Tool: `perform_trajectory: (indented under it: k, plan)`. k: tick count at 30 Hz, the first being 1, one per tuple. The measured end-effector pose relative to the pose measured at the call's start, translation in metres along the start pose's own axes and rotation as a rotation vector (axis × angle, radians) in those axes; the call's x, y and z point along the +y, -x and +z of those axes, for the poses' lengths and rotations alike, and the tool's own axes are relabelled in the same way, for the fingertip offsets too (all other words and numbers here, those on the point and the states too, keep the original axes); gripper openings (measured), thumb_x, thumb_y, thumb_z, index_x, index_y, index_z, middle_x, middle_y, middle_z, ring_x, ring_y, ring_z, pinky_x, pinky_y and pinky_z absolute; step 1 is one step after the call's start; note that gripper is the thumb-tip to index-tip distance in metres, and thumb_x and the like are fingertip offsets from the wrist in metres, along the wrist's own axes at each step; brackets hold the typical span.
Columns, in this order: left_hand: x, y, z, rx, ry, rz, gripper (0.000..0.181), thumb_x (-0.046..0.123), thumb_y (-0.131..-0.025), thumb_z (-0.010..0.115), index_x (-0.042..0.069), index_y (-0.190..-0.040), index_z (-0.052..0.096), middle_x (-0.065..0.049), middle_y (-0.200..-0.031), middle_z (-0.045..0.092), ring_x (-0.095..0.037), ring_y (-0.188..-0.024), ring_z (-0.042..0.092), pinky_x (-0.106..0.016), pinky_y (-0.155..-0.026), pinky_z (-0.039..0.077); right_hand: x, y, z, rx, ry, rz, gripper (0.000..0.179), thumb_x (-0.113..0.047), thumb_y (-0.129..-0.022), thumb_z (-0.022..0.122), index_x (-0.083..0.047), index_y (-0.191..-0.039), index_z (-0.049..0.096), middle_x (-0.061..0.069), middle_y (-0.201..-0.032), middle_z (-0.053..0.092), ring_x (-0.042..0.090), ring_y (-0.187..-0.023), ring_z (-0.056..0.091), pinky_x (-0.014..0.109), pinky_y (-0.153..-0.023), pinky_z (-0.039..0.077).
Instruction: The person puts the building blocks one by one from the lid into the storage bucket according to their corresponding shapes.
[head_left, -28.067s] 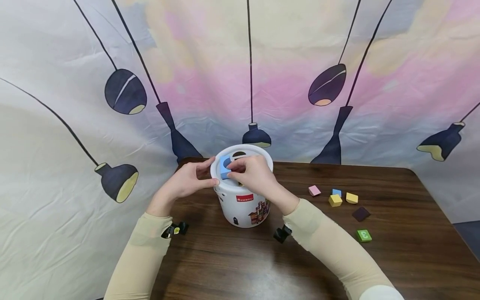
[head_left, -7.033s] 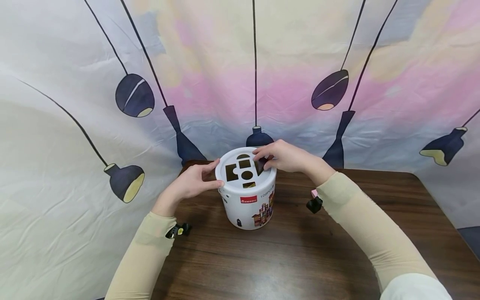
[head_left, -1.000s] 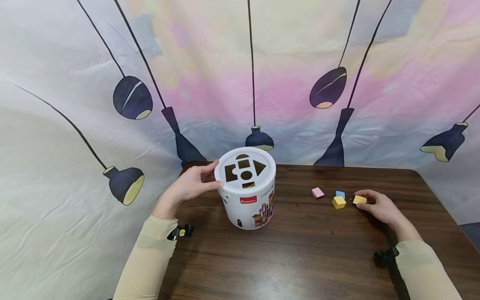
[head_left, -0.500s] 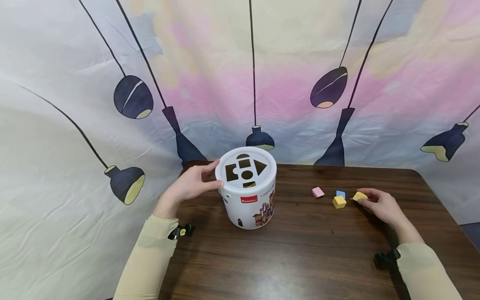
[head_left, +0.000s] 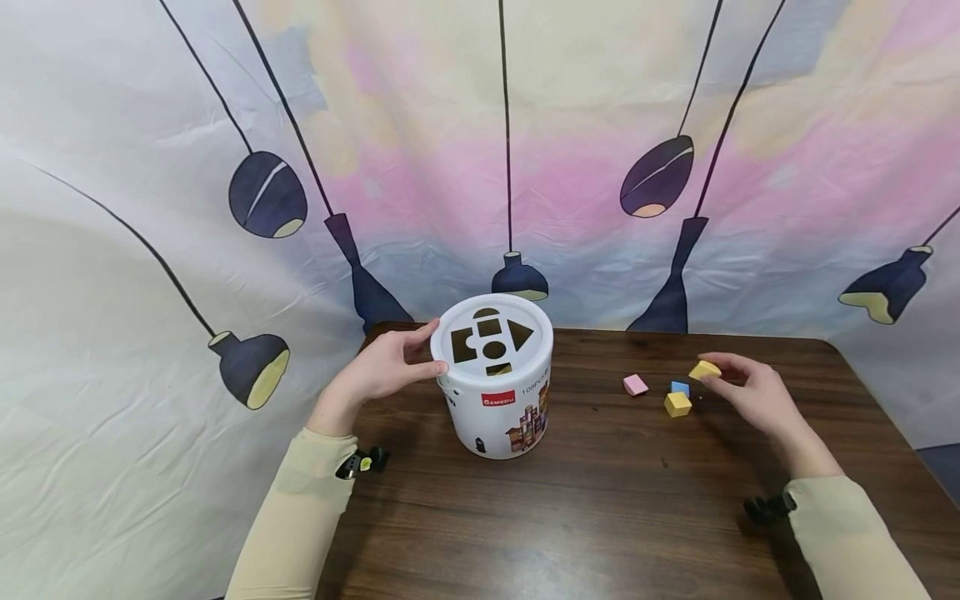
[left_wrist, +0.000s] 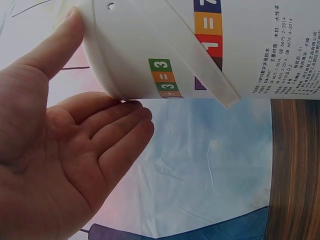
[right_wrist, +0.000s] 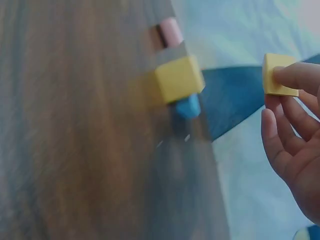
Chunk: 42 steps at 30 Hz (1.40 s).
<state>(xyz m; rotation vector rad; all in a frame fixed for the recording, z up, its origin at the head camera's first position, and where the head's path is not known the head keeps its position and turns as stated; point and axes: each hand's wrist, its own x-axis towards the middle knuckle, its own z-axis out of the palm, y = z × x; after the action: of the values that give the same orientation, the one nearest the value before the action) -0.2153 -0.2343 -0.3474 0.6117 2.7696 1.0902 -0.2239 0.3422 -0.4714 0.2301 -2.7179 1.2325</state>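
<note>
A white toy-block bucket [head_left: 497,417] stands upright on the table; its lid [head_left: 517,367] has several shaped holes, including a triangle, a circle and a notched square. My left hand [head_left: 382,364] rests thumb and fingertips against the rim, with fingers fairly straight in the left wrist view. Between thumb and fingers my right hand [head_left: 757,396] pinches a yellow block [head_left: 705,371], raised above the table. One side of that block looks rounded in the head view. Just left of it lie a yellow cube [head_left: 677,405], a blue block [head_left: 680,388] partly behind the cube, and a pink block [head_left: 635,385].
The dark wooden table [head_left: 600,508] ends at a back edge close behind the bucket. A cloth backdrop [head_left: 577,208] printed with lamps hangs behind it. The bucket's white handle [left_wrist: 210,60] hangs along its side in the left wrist view.
Over the last second my right hand has lifted the yellow block and moved it slightly left and back. The blue block and dark and green pieces seen earlier have left the view; left hand stays.
</note>
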Motion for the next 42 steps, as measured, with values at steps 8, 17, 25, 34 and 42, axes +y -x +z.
perform_trajectory:
  k: [8,17,25,34,42]
  plan:
    - [-0.001,0.0,0.0,0.006,-0.016,0.002,0.088,0.039,-0.096,0.084,0.008,-0.165,0.039,-0.012,-0.165,0.044,-0.026,-0.147,0.049,-0.05,-0.116,0.046,-0.042,-0.022,0.002,-0.047,-0.159,-0.047,0.052,-0.033,-0.106,0.071,-0.005,-0.149,0.062,0.007,-0.124,0.069,-0.001,-0.099,0.065,0.017,-0.078,0.055]
    - [0.0,0.0,-0.002,0.008,-0.017,-0.004,0.088,0.04,-0.096,0.083,0.009,-0.165,0.038,-0.012,-0.165,0.044,-0.03,-0.143,0.054,-0.051,-0.113,0.048,-0.099,-0.053,0.034,-0.113,-0.29,-0.037,0.055,-0.04,-0.104,0.073,-0.01,-0.149,0.064,0.012,-0.134,0.067,0.012,-0.109,0.064,0.02,-0.084,0.055]
    - [-0.001,-0.002,-0.001,0.0,-0.023,-0.003,0.088,0.04,-0.096,0.083,0.009,-0.165,0.038,-0.011,-0.165,0.043,-0.028,-0.142,0.056,-0.049,-0.113,0.049,-0.157,-0.075,0.07,-0.146,-0.386,-0.144,0.048,-0.03,-0.103,0.077,-0.009,-0.145,0.068,0.013,-0.13,0.071,0.02,-0.106,0.067,0.024,-0.081,0.057]
    - [-0.001,-0.001,-0.001,0.004,-0.053,-0.001,0.089,0.042,-0.095,0.083,0.008,-0.165,0.039,-0.011,-0.165,0.044,-0.029,-0.146,0.051,-0.052,-0.115,0.046,-0.212,-0.094,0.094,-0.174,-0.429,-0.263,0.037,-0.022,-0.101,0.079,-0.011,-0.136,0.075,0.009,-0.125,0.075,0.026,-0.105,0.07,0.031,-0.085,0.059]
    - [-0.001,-0.001,-0.001,0.004,-0.043,0.009,0.089,0.041,-0.096,0.083,0.007,-0.165,0.038,-0.012,-0.165,0.044,-0.033,-0.145,0.051,-0.052,-0.115,0.047,-0.238,-0.112,0.113,-0.218,-0.277,-0.324,0.038,-0.021,-0.1,0.079,-0.013,-0.137,0.074,0.004,-0.118,0.078,0.022,-0.105,0.073,0.043,-0.092,0.06]
